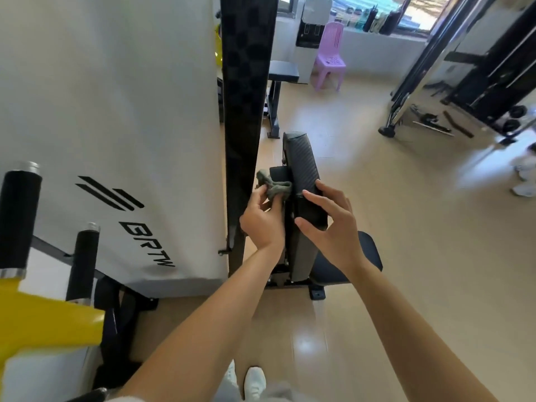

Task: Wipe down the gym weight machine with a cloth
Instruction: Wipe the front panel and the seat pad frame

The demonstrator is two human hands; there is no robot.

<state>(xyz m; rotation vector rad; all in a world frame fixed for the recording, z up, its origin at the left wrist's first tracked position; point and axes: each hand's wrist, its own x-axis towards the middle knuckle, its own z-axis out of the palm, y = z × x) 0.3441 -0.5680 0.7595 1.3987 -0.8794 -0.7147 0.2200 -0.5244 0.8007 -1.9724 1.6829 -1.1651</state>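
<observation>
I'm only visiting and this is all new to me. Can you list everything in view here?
cloth: one, grey-green, bunched left of the back pad
back pad: one, black, upright, centre
seat: one, black, below the pad
cover panel: one, white with black logo, left
post: one, black, right of the panel
foam rollers: two, black, lower left
frame arm: one, yellow, lower left
chair: one, purple, far wall
bench: one, black, behind the post
left hand: one, grips the cloth
right hand: one, holds the back pad
</observation>
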